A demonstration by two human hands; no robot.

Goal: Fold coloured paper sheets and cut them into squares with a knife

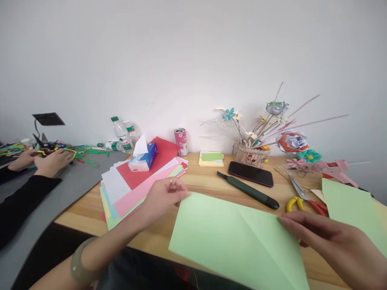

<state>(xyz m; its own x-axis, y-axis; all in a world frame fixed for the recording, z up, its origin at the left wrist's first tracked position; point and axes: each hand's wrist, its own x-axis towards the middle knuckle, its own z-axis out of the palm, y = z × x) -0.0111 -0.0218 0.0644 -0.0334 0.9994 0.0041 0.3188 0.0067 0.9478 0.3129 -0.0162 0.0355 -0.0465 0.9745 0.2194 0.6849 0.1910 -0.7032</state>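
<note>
A light green sheet of paper [223,233] with a diagonal crease is held up over the table's front edge. My left hand [166,197] pinches its upper left corner between thumb and fingers. At the upper right corner, my right hand [326,237] grips the sheet with thumb and fingers. Just beyond the paper lies a dark green utility knife [248,191], its tip toward the upper left. Scissors [302,197] with yellow and red handles rest near my right hand. Behind my left hand spreads a stack of coloured paper [133,197].
A tissue box [148,157] sits on the stack; a pink can [181,141] stands behind. A black phone [250,174] lies before a flower basket [249,155]. Rightward are a pink glue gun [337,171] and more green paper [347,205]. Another person's hands [53,161] work at left.
</note>
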